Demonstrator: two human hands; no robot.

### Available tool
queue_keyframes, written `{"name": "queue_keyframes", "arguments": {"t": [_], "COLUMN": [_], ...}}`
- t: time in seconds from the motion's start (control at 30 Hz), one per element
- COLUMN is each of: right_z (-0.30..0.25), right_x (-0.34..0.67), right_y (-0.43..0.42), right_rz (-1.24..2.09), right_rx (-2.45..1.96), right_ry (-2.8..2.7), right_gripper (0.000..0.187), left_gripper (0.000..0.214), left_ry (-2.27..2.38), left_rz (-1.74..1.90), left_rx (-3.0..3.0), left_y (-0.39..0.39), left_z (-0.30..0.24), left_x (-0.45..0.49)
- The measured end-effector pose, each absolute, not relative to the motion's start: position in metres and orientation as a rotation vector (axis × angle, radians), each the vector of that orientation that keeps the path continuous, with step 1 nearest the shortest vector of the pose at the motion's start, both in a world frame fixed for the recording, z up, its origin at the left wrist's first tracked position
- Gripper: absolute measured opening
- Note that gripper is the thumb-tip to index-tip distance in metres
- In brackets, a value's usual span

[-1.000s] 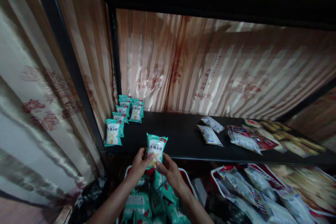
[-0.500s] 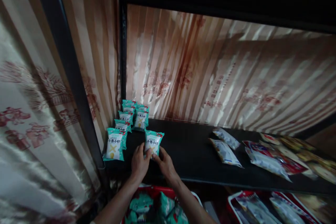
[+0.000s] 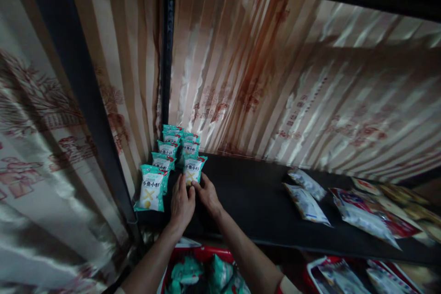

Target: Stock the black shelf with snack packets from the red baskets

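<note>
Between my two hands stands a teal and white snack bag (image 3: 193, 168), upright over the black shelf. My left hand (image 3: 182, 202) presses on its left side and lower front. On its right side my right hand (image 3: 206, 195) grips the lower edge, thumb at the front. Just behind it is another snack bag of the same kind (image 3: 189, 148) in the second row. To the left runs a row of matching upright bags, the nearest snack bag (image 3: 151, 188) at the shelf's front edge.
The black shelf (image 3: 248, 193) carries white-blue packets (image 3: 306, 202) and red-and-white packets (image 3: 375, 218) on the right. Below hang a red basket (image 3: 206, 252) of teal bags and another red basket (image 3: 312, 275) of packets. A dark post (image 3: 82, 78) and curtains border the left.
Both hands have pushed the held snack bag back and slightly left, closer to the second-row bag. The camera view has tilted downward and shifted a little.
</note>
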State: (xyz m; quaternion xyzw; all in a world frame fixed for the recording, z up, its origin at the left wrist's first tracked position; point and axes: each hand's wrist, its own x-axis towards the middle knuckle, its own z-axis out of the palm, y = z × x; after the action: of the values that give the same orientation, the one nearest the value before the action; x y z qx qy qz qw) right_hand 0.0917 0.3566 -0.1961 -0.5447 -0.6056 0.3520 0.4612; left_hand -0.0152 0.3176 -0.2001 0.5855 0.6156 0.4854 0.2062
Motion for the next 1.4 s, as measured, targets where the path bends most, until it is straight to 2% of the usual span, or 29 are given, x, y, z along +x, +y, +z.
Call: {"name": "queue_keyframes", "arguments": {"t": [0.17, 0.5, 0.77, 0.97, 1.2, 1.4], "right_z": [-0.203, -0.218, -0.212, -0.210, -0.214, -0.214], "right_x": [0.084, 0.071, 0.071, 0.071, 0.071, 0.070], "right_y": [0.375, 0.389, 0.391, 0.388, 0.388, 0.385], "right_rz": [0.824, 0.796, 0.843, 0.743, 0.666, 0.648], "right_rx": [-1.354, -1.353, -1.385, -1.463, -1.462, -1.454], "right_ry": [-1.494, -1.427, -1.442, -1.488, -1.505, -1.533], "right_gripper": [0.045, 0.065, 0.065, 0.061, 0.049, 0.052], "left_gripper": [0.045, 0.043, 0.044, 0.043, 0.045, 0.044], "left_ry": [1.683, 1.706, 1.745, 1.736, 1.759, 1.764], "left_rz": [1.367, 1.325, 1.264, 1.258, 1.236, 1.212], "left_rx": [1.617, 1.591, 1.634, 1.682, 1.686, 1.699], "left_y": [0.325, 0.337, 0.338, 0.337, 0.338, 0.338], "left_z": [-0.204, -0.205, -0.206, -0.208, -0.210, -0.212], "left_x": [-0.020, -0.029, -0.032, -0.031, -0.029, -0.027]}}
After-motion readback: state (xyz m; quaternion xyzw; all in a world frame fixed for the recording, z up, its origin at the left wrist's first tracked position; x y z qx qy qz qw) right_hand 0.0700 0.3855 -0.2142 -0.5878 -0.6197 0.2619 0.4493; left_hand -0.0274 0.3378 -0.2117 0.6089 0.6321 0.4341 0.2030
